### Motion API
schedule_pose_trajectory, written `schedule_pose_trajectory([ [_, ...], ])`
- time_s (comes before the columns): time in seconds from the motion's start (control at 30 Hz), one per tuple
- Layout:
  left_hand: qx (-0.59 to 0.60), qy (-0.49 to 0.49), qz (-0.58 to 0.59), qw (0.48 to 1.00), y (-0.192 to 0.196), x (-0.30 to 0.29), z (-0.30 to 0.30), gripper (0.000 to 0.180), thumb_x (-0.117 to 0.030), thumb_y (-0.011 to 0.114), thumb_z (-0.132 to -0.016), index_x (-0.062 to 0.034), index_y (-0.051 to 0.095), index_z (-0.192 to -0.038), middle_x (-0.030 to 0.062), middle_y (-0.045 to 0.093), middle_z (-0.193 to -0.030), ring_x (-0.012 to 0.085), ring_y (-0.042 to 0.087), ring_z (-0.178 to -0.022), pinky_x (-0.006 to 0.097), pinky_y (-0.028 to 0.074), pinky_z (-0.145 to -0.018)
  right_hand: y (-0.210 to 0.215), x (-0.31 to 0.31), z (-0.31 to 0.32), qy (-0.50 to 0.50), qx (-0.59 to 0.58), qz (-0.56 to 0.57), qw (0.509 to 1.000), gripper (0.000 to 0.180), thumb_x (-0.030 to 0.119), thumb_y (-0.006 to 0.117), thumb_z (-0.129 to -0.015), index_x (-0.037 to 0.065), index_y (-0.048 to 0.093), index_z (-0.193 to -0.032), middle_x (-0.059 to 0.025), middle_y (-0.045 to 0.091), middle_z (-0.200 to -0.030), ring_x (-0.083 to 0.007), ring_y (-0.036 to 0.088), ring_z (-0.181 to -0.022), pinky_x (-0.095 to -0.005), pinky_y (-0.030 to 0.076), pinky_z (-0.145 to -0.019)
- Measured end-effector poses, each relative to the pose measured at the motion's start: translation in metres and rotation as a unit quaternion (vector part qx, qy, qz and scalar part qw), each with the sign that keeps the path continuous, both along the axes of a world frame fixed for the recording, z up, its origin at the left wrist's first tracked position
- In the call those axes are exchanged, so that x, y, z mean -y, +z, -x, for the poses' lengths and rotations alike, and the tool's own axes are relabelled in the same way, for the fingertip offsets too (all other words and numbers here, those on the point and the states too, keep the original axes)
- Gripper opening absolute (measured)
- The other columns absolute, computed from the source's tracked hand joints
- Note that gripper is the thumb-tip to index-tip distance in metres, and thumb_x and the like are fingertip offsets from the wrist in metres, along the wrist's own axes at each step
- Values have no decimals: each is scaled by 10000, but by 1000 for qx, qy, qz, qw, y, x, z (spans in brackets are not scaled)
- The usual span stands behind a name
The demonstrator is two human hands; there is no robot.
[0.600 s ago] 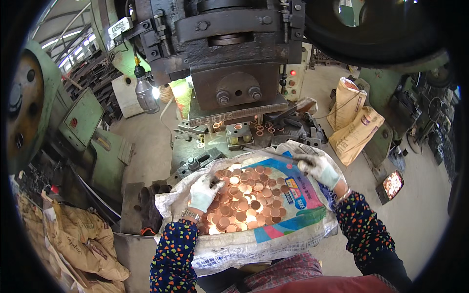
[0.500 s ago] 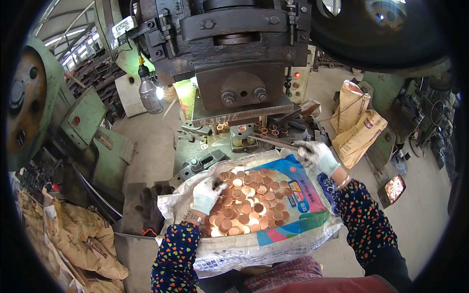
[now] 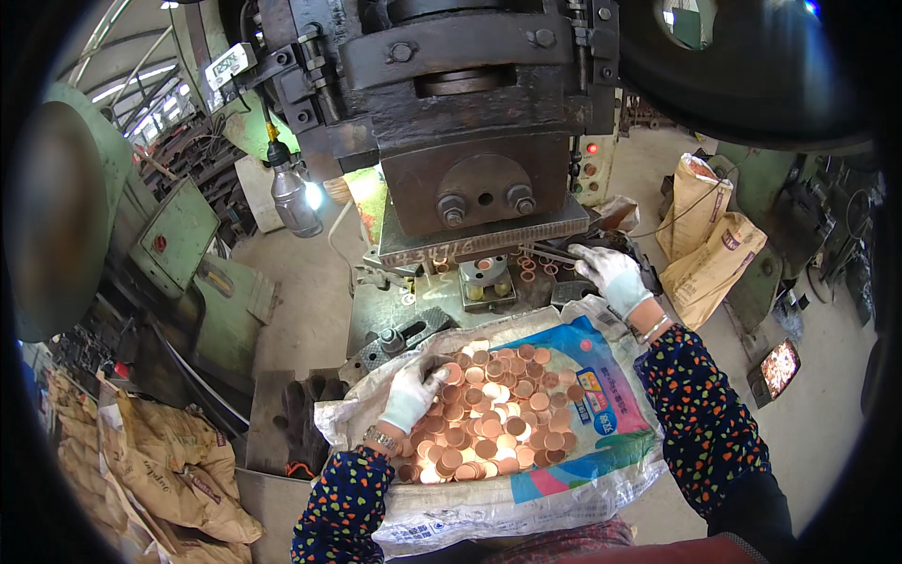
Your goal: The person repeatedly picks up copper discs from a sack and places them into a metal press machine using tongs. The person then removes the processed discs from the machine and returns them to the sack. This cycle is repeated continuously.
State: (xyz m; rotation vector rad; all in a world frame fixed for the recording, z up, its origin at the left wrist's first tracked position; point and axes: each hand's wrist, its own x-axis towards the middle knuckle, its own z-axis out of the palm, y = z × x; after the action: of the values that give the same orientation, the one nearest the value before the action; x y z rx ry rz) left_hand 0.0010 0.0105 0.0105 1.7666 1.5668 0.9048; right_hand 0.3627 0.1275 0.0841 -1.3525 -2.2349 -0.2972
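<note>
My left hand (image 3: 410,395), in a white glove, is at the left edge of a heap of round copper discs (image 3: 490,426). Its fingers pinch together on what looks like a single copper disc (image 3: 453,374). The heap lies on a printed plastic sack (image 3: 625,442) spread in front of me. My gloved right hand (image 3: 611,279) is closed on long metal tongs (image 3: 547,254), whose tips reach left toward copper rings (image 3: 527,267) behind the die. A small die block (image 3: 487,280) with a round top stands beneath the raised press ram (image 3: 484,188).
A lit work lamp (image 3: 299,197) hangs left of the ram. Paper sacks (image 3: 719,254) stand at right; more paper sacks (image 3: 174,461) lie at lower left. A bolted clamp (image 3: 395,340) sits on the press bed. Green machine parts (image 3: 178,230) flank the left side.
The tongs' tips have left the die top and moved back and right, with my right hand raised. My left hand stays at the heap. The whole view has shifted slightly.
</note>
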Motion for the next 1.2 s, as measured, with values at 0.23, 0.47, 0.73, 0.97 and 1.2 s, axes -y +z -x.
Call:
schedule_pose_trajectory([
  [0.23,166,31,-32,985,20,-81,-25,227,-179,664,-864,31,616,-936,60,663,-806,92,617,-717,236,504,-659,-4,29,-17,12,-54,71,996,342,320,536,-900,175,574,-1207,-116,659,-938,-283,636,-842,-373,509,-702],
  [0.47,-42,131,-138,981,24,-166,-59,332,-347,638,-836,-36,685,-946,129,693,-759,238,626,-569,321,481,-527,0,34,-26,23,-99,112,989,339,318,522,-905,163,596,-1197,-145,660,-945,-312,632,-844,-402,504,-706],
  [0.73,-152,114,-137,972,33,-163,-59,370,-381,613,-842,-21,680,-783,202,648,-712,351,646,-710,392,515,-650,3,32,-13,63,-133,123,981,336,270,523,-892,102,616,-1167,-174,639,-850,-337,615,-786,-398,489,-696],
  [0.97,-24,47,-103,993,29,-110,-36,259,-149,635,-850,-55,636,-1092,73,687,-808,108,661,-765,253,510,-709,0,28,-8,41,-92,167,981,321,295,498,-907,145,615,-1166,-145,644,-844,-317,621,-794,-404,489,-702],
  [1.2,-93,-31,6,995,37,-16,-27,326,-338,658,-840,-165,650,-1116,70,678,-845,176,646,-742,300,520,-697,2,23,-1,19,-36,127,991,317,342,463,-936,146,615,-1133,-117,657,-868,-301,628,-832,-411,499,-722],
])
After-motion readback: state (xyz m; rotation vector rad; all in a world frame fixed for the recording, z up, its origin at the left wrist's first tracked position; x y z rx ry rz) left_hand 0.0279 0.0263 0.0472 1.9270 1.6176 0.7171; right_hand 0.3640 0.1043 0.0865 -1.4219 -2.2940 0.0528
